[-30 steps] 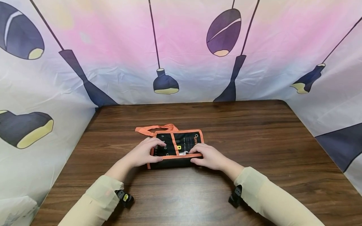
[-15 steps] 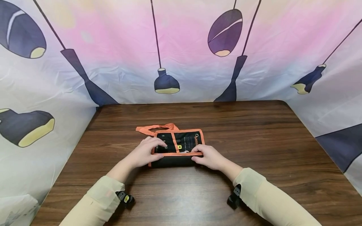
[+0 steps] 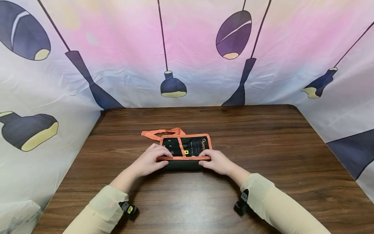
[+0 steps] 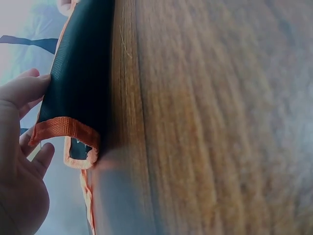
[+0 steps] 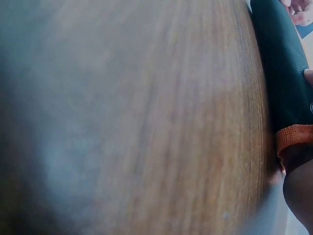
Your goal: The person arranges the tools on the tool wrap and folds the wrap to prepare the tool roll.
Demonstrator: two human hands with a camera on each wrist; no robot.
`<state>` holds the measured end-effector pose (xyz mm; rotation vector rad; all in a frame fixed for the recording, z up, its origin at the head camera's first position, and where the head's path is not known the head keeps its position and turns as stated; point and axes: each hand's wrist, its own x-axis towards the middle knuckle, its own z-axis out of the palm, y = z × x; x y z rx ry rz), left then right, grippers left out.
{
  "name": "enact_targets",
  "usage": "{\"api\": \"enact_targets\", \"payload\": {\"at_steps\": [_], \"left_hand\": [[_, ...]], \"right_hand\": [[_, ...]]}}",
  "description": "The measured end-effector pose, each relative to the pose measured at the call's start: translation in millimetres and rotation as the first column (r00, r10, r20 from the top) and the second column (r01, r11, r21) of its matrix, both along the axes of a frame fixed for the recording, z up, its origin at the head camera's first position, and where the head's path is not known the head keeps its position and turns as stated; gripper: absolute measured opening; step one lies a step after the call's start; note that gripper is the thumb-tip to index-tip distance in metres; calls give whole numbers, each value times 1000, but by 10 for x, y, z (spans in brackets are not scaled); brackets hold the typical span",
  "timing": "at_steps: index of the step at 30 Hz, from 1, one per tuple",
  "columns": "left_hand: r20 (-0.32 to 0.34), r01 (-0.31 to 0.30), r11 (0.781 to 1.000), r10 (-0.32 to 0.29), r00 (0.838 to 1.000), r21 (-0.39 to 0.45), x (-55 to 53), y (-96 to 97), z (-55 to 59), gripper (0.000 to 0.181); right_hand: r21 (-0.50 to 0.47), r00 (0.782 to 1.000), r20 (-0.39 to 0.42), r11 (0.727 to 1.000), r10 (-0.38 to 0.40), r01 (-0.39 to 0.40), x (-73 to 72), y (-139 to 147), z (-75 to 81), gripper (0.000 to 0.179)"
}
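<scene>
A black fabric tool roll (image 3: 182,165) with orange trim lies partly folded on the table, its near part turned up into a thick fold. White numbers and a small yellow mark show on its inner panel (image 3: 196,145). My left hand (image 3: 150,158) grips the left end of the fold, thumb on the near face and fingers over the orange edge. At the other end my right hand (image 3: 217,161) holds it likewise. In the left wrist view the fold's open end (image 4: 80,149) shows a layer inside. The right wrist view has the smooth dark fold (image 5: 281,63) at its right edge.
An orange strap (image 3: 162,131) trails from the roll's far left corner. The brown wood table (image 3: 263,136) reaches back to a hanging cloth (image 3: 198,65) printed with lamps. Small black cameras (image 3: 130,210) sit at both wrists.
The near fold has rolled farther away from me, its orange edge now covering the lowest number and most of a silver wrench end seen before. Both hands have moved slightly with it.
</scene>
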<state>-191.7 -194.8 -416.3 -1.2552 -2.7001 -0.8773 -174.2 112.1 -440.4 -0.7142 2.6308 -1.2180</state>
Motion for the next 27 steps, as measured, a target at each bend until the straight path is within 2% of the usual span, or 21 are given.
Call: {"api": "enact_targets", "payload": {"at_steps": [10,18,27], "left_hand": [[-3,-4,1000,4,1000,-13,-1,5,-43,19],[5,-1,1000,1,1000,6,3,28,-67,20],[27,-6,1000,6,1000,-1,8,33,-82,20]], "right_hand": [[-3,1000,16,1000,-19,19,-16,0,-2,11],[-3,997,-80,1000,8,-8,-25,26,-14,19],[4,989,-143,999,37,-37,-43,40,-42,23]]}}
